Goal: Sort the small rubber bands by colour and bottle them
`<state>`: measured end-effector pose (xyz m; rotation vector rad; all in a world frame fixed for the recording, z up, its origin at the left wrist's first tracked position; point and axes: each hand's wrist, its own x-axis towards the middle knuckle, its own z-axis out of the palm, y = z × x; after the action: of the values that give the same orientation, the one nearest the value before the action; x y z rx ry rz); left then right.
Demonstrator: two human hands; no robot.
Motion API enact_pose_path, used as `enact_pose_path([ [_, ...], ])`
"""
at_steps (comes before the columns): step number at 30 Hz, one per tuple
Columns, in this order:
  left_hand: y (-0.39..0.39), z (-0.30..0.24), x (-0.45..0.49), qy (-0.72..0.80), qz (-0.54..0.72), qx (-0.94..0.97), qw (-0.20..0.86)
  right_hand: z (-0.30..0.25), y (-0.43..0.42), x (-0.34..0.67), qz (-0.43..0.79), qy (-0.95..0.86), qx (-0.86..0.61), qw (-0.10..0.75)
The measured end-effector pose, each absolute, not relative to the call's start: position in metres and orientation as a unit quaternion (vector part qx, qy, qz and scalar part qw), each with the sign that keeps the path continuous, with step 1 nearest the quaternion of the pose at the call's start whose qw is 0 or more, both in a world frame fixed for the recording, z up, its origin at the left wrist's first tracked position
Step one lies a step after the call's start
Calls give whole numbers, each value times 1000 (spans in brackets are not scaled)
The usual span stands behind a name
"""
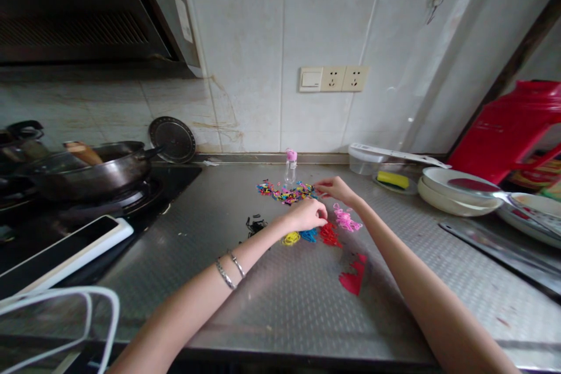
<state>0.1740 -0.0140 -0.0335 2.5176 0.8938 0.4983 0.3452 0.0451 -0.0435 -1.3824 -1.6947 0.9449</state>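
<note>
Small coloured rubber bands lie on the metal counter. My left hand [308, 214] is closed, its fingertips pressed together at the top of a pile of red rubber bands [329, 235]. What it pinches, if anything, is too small to make out. My right hand [336, 189] is closed in a pinch at the right end of a mixed multicoloured pile of rubber bands [287, 193]; its contents cannot be made out either. Nearby are blue [309, 235], yellow [290, 238] and pink rubber bands [346, 219]. My left forearm partly hides black rubber bands [255, 225].
Behind the mixed pile stands a clear bottle with a pink top [290, 166]. A red patch [354, 276] is on the counter [280, 315] nearer me. Left is a pan [92, 172] on the stove; right are a plastic tub [366, 162], sponge [392, 180], bowls [456, 201] and red thermos [499, 128].
</note>
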Motion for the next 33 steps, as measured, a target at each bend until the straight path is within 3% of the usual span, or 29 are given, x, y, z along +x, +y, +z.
enact_pose_path([
  [8, -5, -21, 165, 325, 213, 893, 226, -41, 42, 346, 370, -661, -533, 376],
  [16, 45, 9, 117, 409, 308, 829, 225, -28, 37, 318, 292, -762, -495, 300],
  [23, 62, -5, 85, 436, 143, 847, 268, -18, 6, 264, 325, -855, -374, 151],
  [27, 64, -27, 89, 434, 119, 862, 232, -20, -2, 257, 333, -865, -365, 86],
  [33, 70, -45, 92, 454, 129, 861, 192, -25, 15, 277, 278, -853, -412, 162],
])
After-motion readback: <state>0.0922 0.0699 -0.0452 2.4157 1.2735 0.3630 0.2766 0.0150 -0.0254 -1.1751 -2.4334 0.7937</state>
